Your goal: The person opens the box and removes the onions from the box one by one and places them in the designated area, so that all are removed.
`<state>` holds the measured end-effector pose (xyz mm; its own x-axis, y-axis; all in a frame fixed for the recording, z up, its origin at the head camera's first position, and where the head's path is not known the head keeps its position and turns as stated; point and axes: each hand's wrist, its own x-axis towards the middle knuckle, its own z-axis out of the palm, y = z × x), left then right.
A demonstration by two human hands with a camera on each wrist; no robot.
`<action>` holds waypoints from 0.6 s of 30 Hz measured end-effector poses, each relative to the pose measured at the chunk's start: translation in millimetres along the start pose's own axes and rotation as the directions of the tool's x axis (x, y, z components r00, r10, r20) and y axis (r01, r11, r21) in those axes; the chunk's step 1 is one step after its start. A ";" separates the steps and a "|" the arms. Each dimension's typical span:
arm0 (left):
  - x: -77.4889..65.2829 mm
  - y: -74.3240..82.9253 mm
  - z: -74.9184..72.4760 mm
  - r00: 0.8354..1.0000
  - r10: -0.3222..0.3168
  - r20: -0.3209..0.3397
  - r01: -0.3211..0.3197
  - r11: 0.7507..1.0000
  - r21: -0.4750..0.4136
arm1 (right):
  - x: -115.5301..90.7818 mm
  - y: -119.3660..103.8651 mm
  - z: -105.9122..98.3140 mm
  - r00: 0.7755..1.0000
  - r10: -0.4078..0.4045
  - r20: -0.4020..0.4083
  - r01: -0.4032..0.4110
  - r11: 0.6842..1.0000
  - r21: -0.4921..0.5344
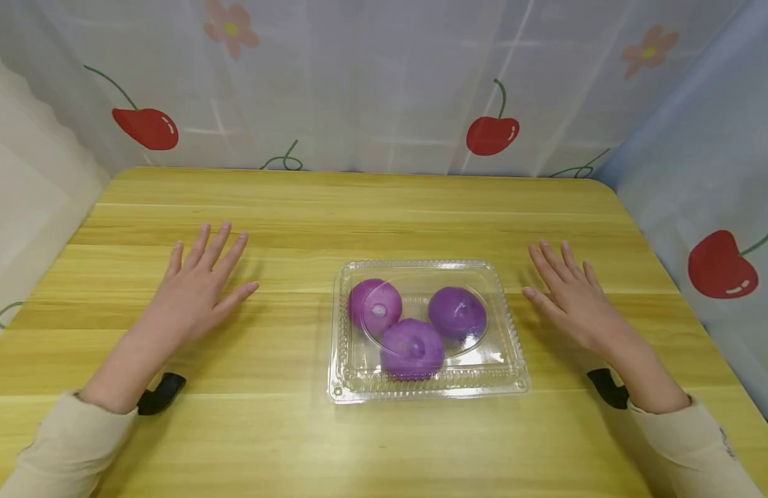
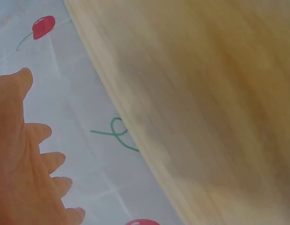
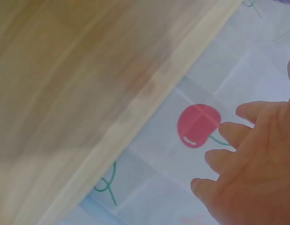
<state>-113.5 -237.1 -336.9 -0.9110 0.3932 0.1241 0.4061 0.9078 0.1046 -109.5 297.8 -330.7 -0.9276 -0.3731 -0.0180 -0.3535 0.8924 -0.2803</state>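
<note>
**Left hand [image 1: 193, 294] and right hand [image 1: 567, 297] spread on either side of a box [image 1: 471, 389]**

Head view: The clear box lies flat on the desk [image 1: 284, 429], its long axis running crosswise between the hands, its short sides pointing towards and away from the person. Three purple balls [image 1: 412, 348] show through its top: one in its far left part, one towards its right, one nearer the person. Left of the box and well apart from it, the left hand is back-up, wide open and empty, fingers pointing away from the person, thumb towards the box. Right of the box and nearer to it, the right hand is equally flat and empty, fingers angled away and leftward, its thumb beside the box's right edge.

Left wrist view: The left hand shows its palm side, fingers apart, holding nothing.

Right wrist view: The right hand's fingers also stand apart, gripping nothing.
</note>
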 end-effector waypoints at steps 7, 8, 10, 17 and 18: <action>-1.7 15.5 -6.9 1.000 0.010 0.001 -0.010 0.997 -0.081 | -3.8 -11.9 -6.0 0.999 -0.029 -0.024 0.028 0.999 -0.016; -2.1 18.3 -8.1 1.000 0.014 0.002 -0.014 0.995 -0.101 | -4.6 -13.4 -6.9 0.999 -0.032 -0.028 0.031 0.999 -0.019; -2.9 23.9 -9.9 1.000 0.026 0.001 -0.026 0.989 -0.143 | -6.4 -16.5 -8.6 0.999 -0.038 -0.040 0.037 0.999 -0.022; -7.8 40.4 -12.7 0.997 0.073 -0.005 -0.072 0.963 -0.259 | -14.8 -35.2 -17.1 0.994 -0.082 -0.068 0.081 0.997 -0.017; -8.6 42.3 -13.0 0.997 0.075 0.005 -0.071 0.960 -0.272 | -16.0 -38.1 -18.3 0.993 -0.091 -0.072 0.090 0.996 -0.016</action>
<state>-87.6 -204.0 -320.7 -0.8785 0.4607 0.1267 0.4735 0.8039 0.3599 -83.3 274.4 -302.2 -0.8980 -0.4332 0.0770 -0.4373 0.8592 -0.2658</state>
